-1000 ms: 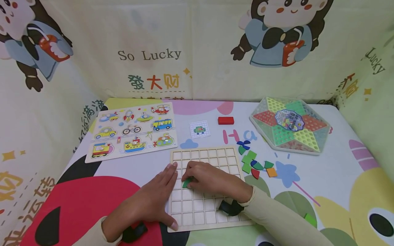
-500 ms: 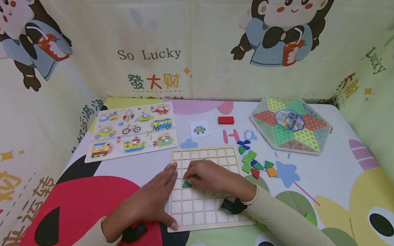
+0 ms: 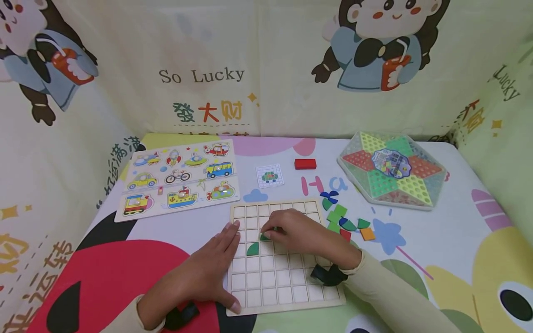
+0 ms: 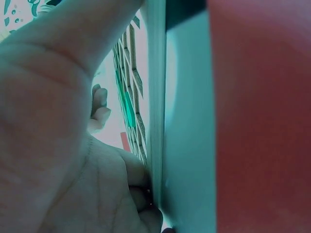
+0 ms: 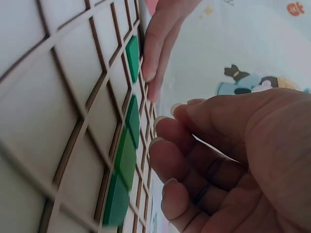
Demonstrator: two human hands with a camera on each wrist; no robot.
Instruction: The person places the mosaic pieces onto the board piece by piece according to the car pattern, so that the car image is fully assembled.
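Right hand [image 3: 291,231] loosely curled, empty over board [image 3: 300,305], left hand [image 3: 208,263] wide at its left edge; green quarter [image 3: 252,249] near that edge, probably light, stiff, slick, best pinched by its sides.

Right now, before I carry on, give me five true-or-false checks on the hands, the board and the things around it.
1. The left hand rests at the left edge of the grid board. True.
2. The right hand grips the red block. False: the right hand is over the grid board; the red block lies beyond it.
3. A green quarter-round piece sits in a cell. True.
4. In the head view, the hexagonal box lies left of the vehicle puzzle. False: it lies right of it.
5. The picture card lies beyond the grid board. True.
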